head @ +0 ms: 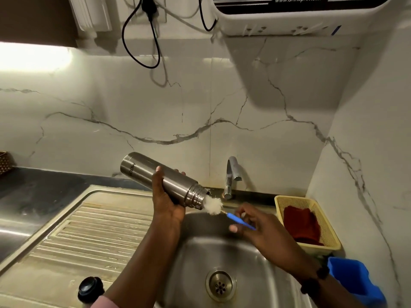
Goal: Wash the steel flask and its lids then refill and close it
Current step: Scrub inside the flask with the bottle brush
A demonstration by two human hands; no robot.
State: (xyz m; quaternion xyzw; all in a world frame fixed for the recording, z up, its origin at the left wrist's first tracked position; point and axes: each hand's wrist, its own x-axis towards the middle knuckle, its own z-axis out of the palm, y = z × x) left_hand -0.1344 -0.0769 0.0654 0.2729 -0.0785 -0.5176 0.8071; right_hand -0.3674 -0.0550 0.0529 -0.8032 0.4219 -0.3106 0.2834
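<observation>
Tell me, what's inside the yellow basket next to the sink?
A crumpled dark red cloth lies inside the yellow basket and covers most of its floor. Anything under the cloth is hidden, so I cannot tell whether something else is in there.

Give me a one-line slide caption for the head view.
Left hand tilts steel flask over sink; right hand holds bottle brush at its mouth.

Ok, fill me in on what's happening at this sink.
A person is scrubbing a steel flask over the sink. The left hand grips the flask, tilted mouth-down towards the basin. The right hand pinches the blue handle of a bottle brush, its white bristles at the flask's mouth. A black lid sits on the draining board. No water shows at the tap.
</observation>
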